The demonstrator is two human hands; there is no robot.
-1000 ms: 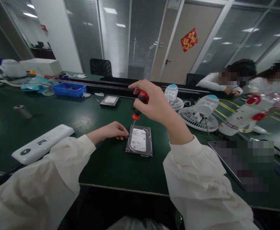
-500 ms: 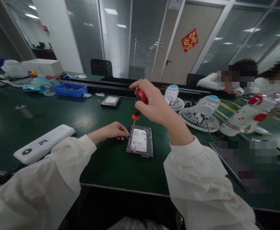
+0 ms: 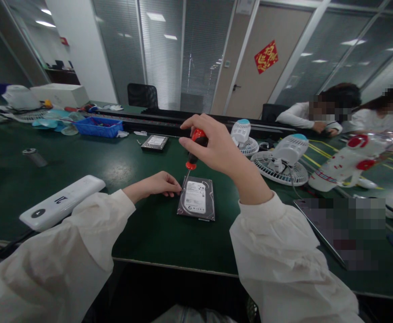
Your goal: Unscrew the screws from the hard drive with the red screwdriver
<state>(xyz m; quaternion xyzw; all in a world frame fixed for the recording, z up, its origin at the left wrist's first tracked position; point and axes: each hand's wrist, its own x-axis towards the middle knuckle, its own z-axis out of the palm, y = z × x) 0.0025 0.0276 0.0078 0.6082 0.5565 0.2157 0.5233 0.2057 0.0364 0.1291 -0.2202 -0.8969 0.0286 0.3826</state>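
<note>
A hard disk drive [image 3: 195, 197] with a white label lies flat on the green table in front of me. The red and black screwdriver [image 3: 192, 158] stands nearly upright, its tip at the drive's upper left edge. My right hand [image 3: 213, 141] is around the handle from above, with the thumb lifted off and stretched to the left. Beside the tip, my left hand [image 3: 165, 184] has its fingertips pinched together at the drive's left edge. Whatever is between those fingertips is too small to make out.
A second hard drive [image 3: 155, 142] lies farther back, near a blue bin [image 3: 98, 127]. At left are a white power bank [image 3: 63, 202] and a metal cylinder [image 3: 34, 157]. Fans [image 3: 280, 163], a bottle [image 3: 344, 163] and a tablet-like device [image 3: 337, 233] stand or lie at right. Two people sit beyond.
My right thumb has come away from the screwdriver handle and stretched out to the left, loosening the grip. My left hand and the drive have stayed in place.
</note>
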